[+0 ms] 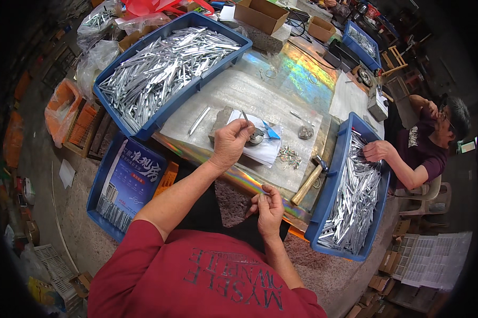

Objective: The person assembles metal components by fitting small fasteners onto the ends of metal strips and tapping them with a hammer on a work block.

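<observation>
My left hand (230, 142) is closed in a pinch on a thin metal strip (244, 115), its tip pointing up. That hand hovers over a round dark metal block (256, 138) on white paper (265, 154), with a blue scrap (271, 131) beside the block. Nearer to me, off the table's front edge, my right hand (268, 211) has its fingers curled; whatever they hold is too small to tell. A heap of small metal bits (289, 157) lies right of the paper, and a wooden-handled hammer (307, 186) rests farther right. One long metal piece (198, 121) lies left.
Blue bins full of silvery metal pieces stand at the far left (196, 85) and on the right (315, 233). A co-worker's hand (375, 151) reaches into the right bin. A lower blue bin (97, 192) sits left of me. Cardboard boxes (262, 15) stand at the back.
</observation>
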`<state>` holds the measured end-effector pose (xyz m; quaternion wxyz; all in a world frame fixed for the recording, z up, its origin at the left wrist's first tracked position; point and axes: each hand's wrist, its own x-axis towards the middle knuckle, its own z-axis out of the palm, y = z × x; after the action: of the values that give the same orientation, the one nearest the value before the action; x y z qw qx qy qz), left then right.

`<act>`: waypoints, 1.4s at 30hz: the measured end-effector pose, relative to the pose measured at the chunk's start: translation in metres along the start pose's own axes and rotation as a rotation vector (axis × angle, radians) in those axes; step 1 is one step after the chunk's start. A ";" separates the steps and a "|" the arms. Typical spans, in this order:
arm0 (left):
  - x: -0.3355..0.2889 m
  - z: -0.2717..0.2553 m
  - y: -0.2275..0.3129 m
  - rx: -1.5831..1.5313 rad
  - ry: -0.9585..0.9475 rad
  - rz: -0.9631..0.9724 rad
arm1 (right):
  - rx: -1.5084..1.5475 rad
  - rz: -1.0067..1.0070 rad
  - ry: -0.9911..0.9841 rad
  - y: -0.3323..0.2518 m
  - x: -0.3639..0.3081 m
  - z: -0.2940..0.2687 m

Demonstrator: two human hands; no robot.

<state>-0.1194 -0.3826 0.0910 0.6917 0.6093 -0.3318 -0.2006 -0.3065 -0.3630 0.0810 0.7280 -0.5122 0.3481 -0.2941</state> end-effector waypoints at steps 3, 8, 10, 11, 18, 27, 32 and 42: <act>-0.001 0.000 -0.001 -0.036 0.011 0.007 | -0.012 -0.002 0.000 0.001 0.000 0.000; -0.002 0.001 -0.002 -0.037 0.021 -0.001 | -0.010 -0.002 0.007 0.005 0.000 -0.002; -0.002 0.001 -0.001 -0.029 0.022 0.007 | -0.030 -0.040 -0.003 0.008 0.002 -0.004; -0.002 0.000 0.000 0.012 0.015 0.041 | -0.030 -0.040 -0.003 0.007 0.002 -0.003; 0.011 -0.003 0.009 0.341 -0.151 0.591 | -0.181 -0.186 0.051 -0.026 0.026 -0.002; 0.008 -0.003 0.007 0.321 -0.234 0.417 | -0.779 -0.768 -0.051 -0.092 0.110 0.033; 0.005 -0.004 0.003 0.255 -0.205 0.273 | -0.908 -0.981 -0.073 -0.082 0.115 0.040; 0.005 0.002 -0.002 0.235 -0.088 0.347 | -0.853 -1.217 0.084 -0.037 0.094 0.034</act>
<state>-0.1169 -0.3878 0.0900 0.6248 0.6102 -0.4828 -0.0649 -0.2265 -0.4292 0.1044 0.1602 -0.8411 0.1142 -0.5039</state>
